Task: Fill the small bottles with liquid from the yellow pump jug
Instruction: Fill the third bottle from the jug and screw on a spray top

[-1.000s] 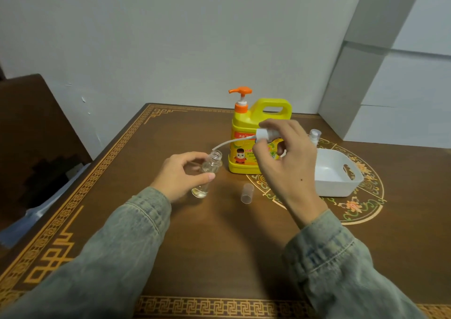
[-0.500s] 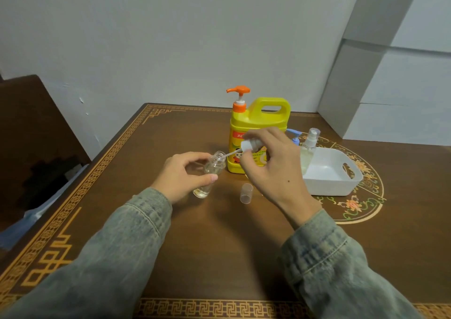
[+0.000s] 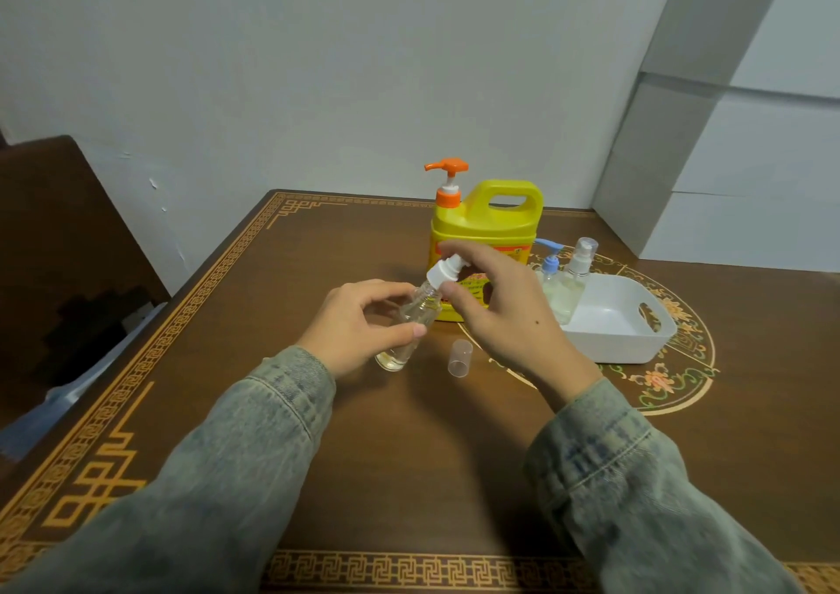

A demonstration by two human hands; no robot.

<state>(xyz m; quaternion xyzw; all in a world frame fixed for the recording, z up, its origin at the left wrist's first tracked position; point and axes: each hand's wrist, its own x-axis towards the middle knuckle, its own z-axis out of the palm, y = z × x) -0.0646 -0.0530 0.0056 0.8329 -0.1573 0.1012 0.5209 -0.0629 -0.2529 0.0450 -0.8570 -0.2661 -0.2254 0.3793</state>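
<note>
A: We see the left hand gripping a small clear bottle, tilted, its base on the table near the middle. What does it contain?

B: A shallow layer of pale yellowish liquid at the base. The right hand pinches the white spray cap at the bottle's neck.

A: And the yellow pump jug?

B: Upright just behind both hands, toward the far edge, with an orange pump. We note a clear cap lying beside the bottle, and a white tray to the right holding two more small bottles.
</note>
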